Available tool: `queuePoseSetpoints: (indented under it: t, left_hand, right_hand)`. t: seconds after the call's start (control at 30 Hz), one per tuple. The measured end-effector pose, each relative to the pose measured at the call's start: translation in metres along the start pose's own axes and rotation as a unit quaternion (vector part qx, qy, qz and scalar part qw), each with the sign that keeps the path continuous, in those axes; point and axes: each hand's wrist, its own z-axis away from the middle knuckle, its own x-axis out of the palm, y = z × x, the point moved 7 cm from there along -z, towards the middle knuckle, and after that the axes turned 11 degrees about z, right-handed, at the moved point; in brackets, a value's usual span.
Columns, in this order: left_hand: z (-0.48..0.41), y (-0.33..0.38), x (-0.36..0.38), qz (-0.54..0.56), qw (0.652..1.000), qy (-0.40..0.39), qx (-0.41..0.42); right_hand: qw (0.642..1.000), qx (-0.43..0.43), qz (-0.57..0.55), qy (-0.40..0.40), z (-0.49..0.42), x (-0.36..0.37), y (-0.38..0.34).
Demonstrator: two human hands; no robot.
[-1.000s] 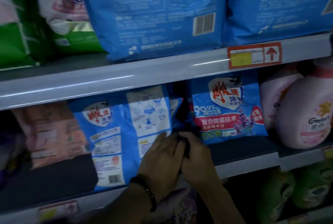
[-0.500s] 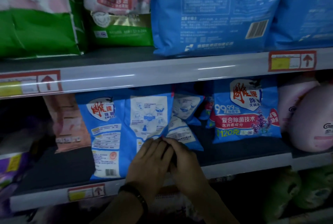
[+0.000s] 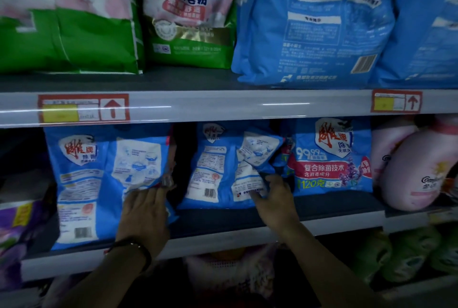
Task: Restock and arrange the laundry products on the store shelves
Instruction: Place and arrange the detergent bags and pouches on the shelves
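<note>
Three small blue detergent bags stand on the middle shelf (image 3: 334, 213). My left hand (image 3: 146, 211), with a dark wristband, lies with straight fingers on the lower right part of the left blue bag (image 3: 99, 184), which leans back label side out. My right hand (image 3: 275, 198) pinches the crumpled lower right corner of the middle blue bag (image 3: 218, 166), thumb above and fingers below. To the right of it a third blue bag (image 3: 332, 156) stands front side out, untouched.
Pink softener bottles (image 3: 411, 171) sit at the shelf's right end. The upper shelf carries green bags (image 3: 67, 40) and big blue bags (image 3: 309, 35). Price tags (image 3: 83, 108) mark the shelf rail. Green bottles (image 3: 406, 253) stand below right, a purple pack (image 3: 17, 231) at lower left.
My hands, pressed together at the left bag's edge, have parted. The right hand moved right and took hold of the middle bag, now standing more forward. The view shifted left.
</note>
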Motion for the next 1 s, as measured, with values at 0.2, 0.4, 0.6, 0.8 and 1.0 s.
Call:
queuePoseSetpoints:
  t: [0.2,0.4,0.6,0.8,1.0]
  left_hand:
    - [0.003,-0.004,0.008,0.016,1.0,0.017,0.02]
    - [0.01,-0.009,0.005,0.135,0.988,0.055,0.044]
    - [0.03,0.047,-0.011,0.352,0.934,0.055,0.021]
    - [0.037,0.126,-0.03,0.516,0.85,0.028,-0.104]
    - [0.025,0.167,-0.079,0.496,0.861,0.018,-0.111]
  right_hand:
    - [0.992,0.074,0.033,-0.1,-0.016,0.022,0.023]
    - [0.988,0.09,0.108,-0.063,-0.022,0.023,0.026]
    - [0.988,0.12,-0.01,-0.097,-0.008,0.013,0.009]
    - [0.991,0.063,-0.111,-0.033,0.064,-0.024,-0.007]
    - [0.994,-0.043,-0.071,0.072,0.134,-0.04,-0.025]
